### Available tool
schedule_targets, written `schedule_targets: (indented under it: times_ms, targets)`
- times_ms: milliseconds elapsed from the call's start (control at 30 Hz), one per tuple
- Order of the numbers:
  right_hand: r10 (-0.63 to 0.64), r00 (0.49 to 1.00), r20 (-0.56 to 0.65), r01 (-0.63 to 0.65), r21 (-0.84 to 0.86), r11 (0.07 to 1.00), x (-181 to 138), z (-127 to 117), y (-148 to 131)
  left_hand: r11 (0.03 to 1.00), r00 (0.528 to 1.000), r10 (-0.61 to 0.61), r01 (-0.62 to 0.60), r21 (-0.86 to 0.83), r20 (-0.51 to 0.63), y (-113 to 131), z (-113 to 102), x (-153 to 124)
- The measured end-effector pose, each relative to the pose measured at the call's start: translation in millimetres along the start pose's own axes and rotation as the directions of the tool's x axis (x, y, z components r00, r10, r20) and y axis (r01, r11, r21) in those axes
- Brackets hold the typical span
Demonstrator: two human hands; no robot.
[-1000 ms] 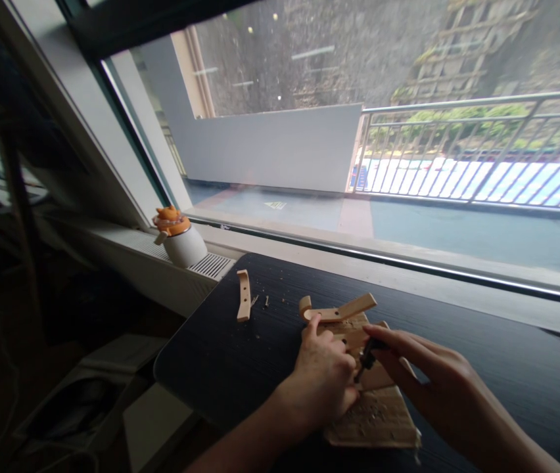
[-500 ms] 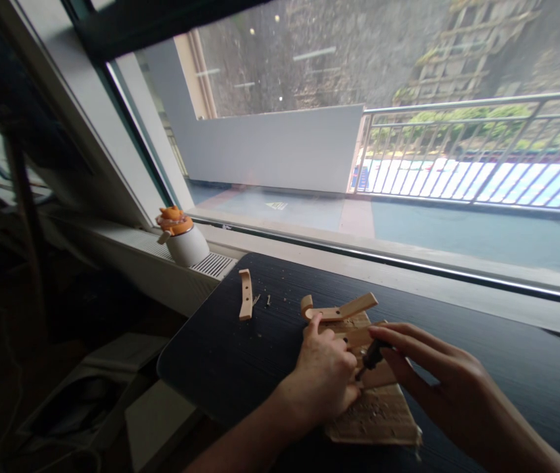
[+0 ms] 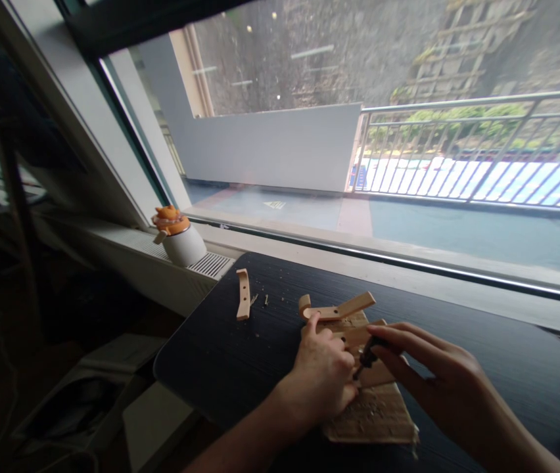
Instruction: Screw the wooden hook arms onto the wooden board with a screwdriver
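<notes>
My right hand [image 3: 430,364] pinches the dark handle of a screwdriver [image 3: 369,351] between thumb and fingers. Its shaft slants down and left, the tip close to my left thumb; what it bears on is hidden. My left hand [image 3: 317,374] presses down on small wooden parts [image 3: 377,373] lying over a worn wooden board [image 3: 369,420], its fingers bent around them. Beyond my left fingers, a curved wooden piece with holes [image 3: 332,313] rests on the board's far end. Wood crumbs and small marks cover the board's near part.
On the dark table [image 3: 201,348], a similar curved wooden piece [image 3: 243,292] lies to the left, with a few screws [image 3: 266,300] beside it. A white jar with an orange lid [image 3: 184,243] stands on the sill by the window. Pale boxes [image 3: 156,420] are below the table's left edge.
The screwdriver handle has turned slightly in my right fingers. My left hand stays on the wooden parts. The whole view has shifted a little.
</notes>
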State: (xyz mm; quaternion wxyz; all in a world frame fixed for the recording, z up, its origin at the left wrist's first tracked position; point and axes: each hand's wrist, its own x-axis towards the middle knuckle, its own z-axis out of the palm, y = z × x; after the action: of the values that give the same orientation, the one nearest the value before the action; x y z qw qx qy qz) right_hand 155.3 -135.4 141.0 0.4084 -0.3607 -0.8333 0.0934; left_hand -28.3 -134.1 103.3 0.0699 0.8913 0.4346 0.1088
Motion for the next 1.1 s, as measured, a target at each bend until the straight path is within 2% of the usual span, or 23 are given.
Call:
schedule_targets:
  times_ms: [200, 367, 600, 1100]
  targets:
    - [0.01, 1.0, 0.009, -0.01, -0.017, 1.0, 3, 1, -2, 1.0, 1.0, 0.0, 0.0, 0.003, 0.007, 0, -3, 1]
    - [-0.014, 0.993, 0.113, 0.015, -0.006, 1.0, 4, -2, -4, 1.0, 1.0, -0.001, 0.002, -0.012, 0.001, -1, -1, 1]
    - [0.0, 0.996, 0.093, 0.006, -0.059, 0.998, -7, 2, 8, 0.999, 1.0, 0.001, -0.001, -0.032, -0.02, -1, 4, 2]
    - [0.034, 0.997, 0.064, -0.032, -0.04, 0.999, -11, 4, 14, 0.999, 0.999, -0.005, 0.003, -0.041, -0.054, 0, 3, 3]
